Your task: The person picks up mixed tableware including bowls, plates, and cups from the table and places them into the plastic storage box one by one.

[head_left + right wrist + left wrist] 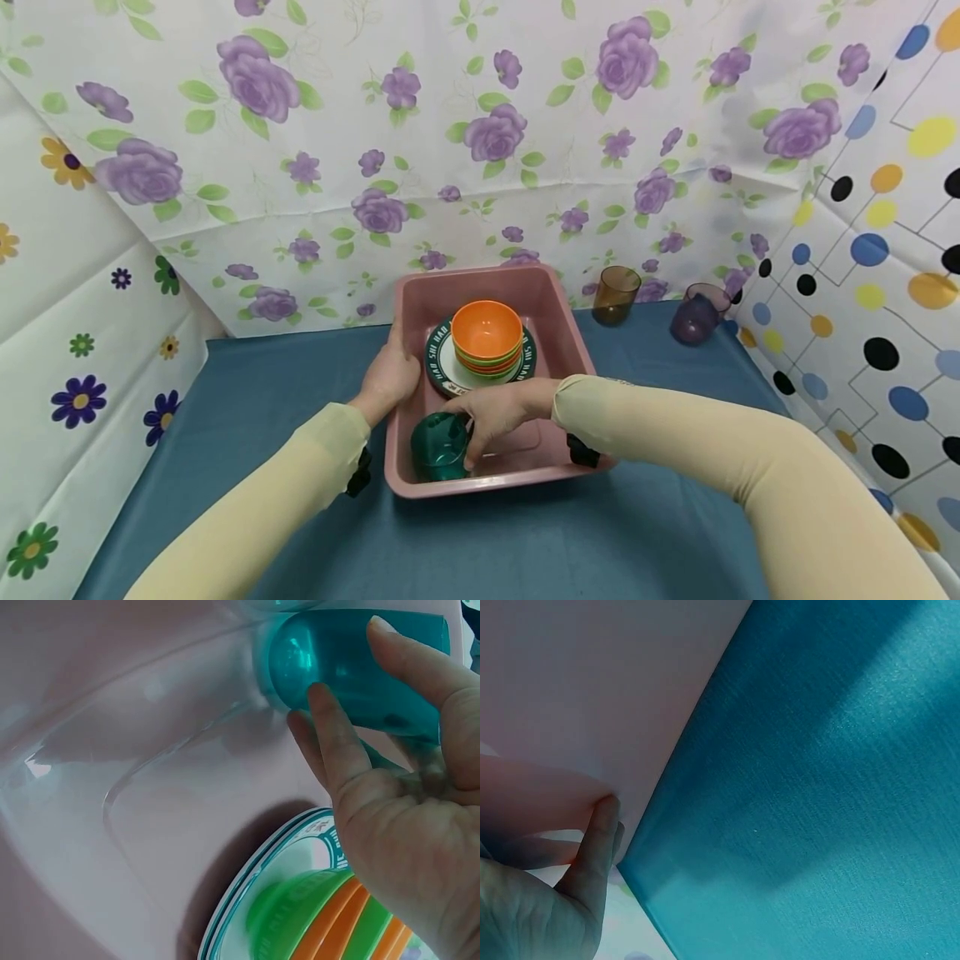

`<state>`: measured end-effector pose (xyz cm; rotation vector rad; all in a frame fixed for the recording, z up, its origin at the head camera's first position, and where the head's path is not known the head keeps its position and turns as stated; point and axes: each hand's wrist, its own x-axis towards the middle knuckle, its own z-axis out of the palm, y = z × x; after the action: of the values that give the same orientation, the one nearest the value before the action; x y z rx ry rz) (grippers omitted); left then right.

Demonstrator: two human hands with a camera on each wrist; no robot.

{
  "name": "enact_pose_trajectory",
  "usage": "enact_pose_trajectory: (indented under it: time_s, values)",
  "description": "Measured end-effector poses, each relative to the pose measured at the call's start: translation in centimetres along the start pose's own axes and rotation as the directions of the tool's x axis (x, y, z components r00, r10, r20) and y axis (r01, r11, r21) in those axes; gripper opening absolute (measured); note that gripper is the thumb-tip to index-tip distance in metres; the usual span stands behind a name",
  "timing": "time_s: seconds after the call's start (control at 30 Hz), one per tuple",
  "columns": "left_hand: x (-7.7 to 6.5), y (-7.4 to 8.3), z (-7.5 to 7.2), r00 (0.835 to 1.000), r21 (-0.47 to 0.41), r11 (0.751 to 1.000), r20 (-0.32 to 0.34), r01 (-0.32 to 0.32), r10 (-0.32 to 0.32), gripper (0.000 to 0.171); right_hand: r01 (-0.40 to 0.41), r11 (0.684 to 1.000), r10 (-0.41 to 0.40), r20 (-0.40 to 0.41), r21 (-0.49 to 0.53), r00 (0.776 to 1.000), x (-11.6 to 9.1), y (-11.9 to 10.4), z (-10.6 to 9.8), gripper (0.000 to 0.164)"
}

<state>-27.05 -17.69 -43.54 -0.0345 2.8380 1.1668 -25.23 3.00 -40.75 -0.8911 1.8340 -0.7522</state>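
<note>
A pink plastic basin (566,333) stands on the blue cloth. My left hand (392,375) holds its left side at the rim, and in the left wrist view a finger (596,840) lies along the outer wall. Inside the basin's front left corner is a teal see-through cup (437,450). My right hand (498,410) reaches in from the right and holds this cup, thumb on one side and fingertips (322,705) on the other. Behind that hand, a stack of orange and green bowls (487,333) sits on white plates with dark green lettered rims (437,367).
A brown see-through cup (617,296) stands behind the basin's right side. Farther right a purple cup (696,321) lies tilted near the corner. A flowered sheet (330,150) rises behind the table, with patterned sheets on both sides.
</note>
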Motion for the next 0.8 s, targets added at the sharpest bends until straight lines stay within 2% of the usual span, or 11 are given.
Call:
enact_pose_trajectory:
  time_s: [0.2, 0.47, 0.63, 0.8]
  values:
    - [-0.1, -0.1, 0.0, 1.0, -0.007, 1.0, -0.013, -0.021, 0.021, 0.08, -0.032, 0.997, 0.031, -0.014, -0.066, 0.999, 0.0, -0.1, 0.0, 0.074]
    - [-0.3, 0.1, -0.1, 1.0, -0.019, 1.0, -0.006, -0.012, 0.012, 0.082, -0.088, 0.984, 0.08, -0.053, -0.158, 0.995, -0.5, -0.4, -0.1, 0.088]
    - [-0.3, 0.1, -0.1, 1.0, -0.02, 1.0, -0.003, -0.007, 0.007, 0.083, -0.088, 0.976, 0.072, -0.085, -0.197, 0.994, -1.5, -0.6, -0.5, 0.078]
    - [-0.2, 0.1, 0.0, 1.0, -0.023, 1.0, -0.005, -0.008, 0.008, 0.081, -0.11, 0.961, 0.073, -0.15, -0.254, 0.986, -2.9, -0.5, -1.0, 0.07]
